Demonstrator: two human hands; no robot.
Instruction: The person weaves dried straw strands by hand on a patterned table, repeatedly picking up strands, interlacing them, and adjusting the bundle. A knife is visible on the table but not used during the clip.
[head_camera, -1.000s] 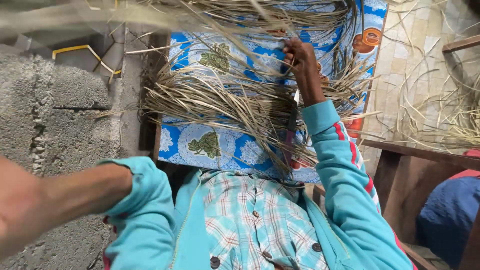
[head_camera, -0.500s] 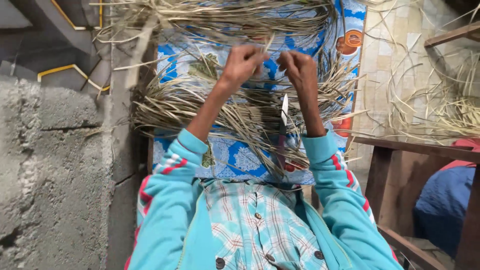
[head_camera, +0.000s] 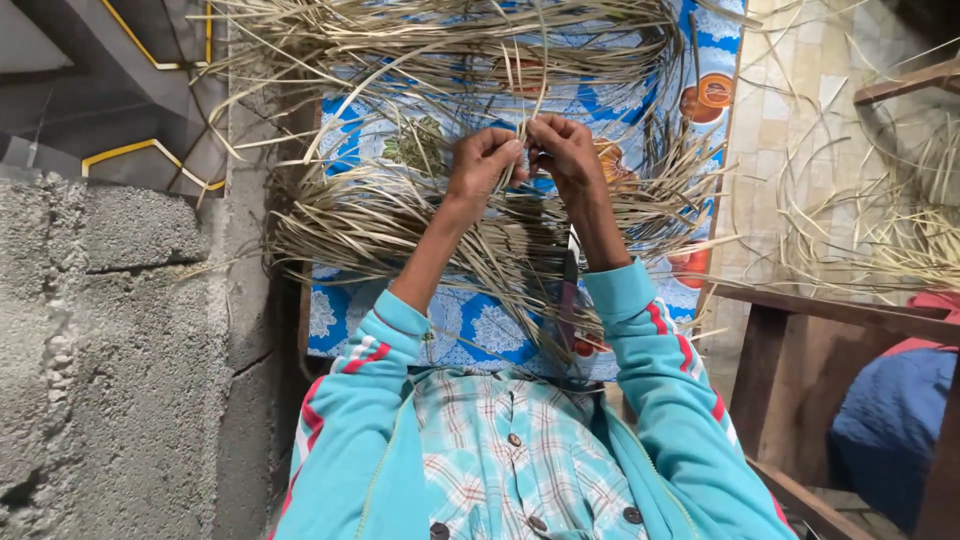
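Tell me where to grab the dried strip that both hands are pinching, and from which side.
Grip the dried strip just above the left hand and right hand. Come from above: there it stands free and upright, while lower down it vanishes into the tangled fibre bundle.

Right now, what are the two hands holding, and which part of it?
Both the left hand and right hand pinch thin dried straw strips between their fingers, near the strips' lower ends, above the straw pile.

Straw strips (head_camera: 400, 215) on cloth (head_camera: 480, 325) (seemingly lap).
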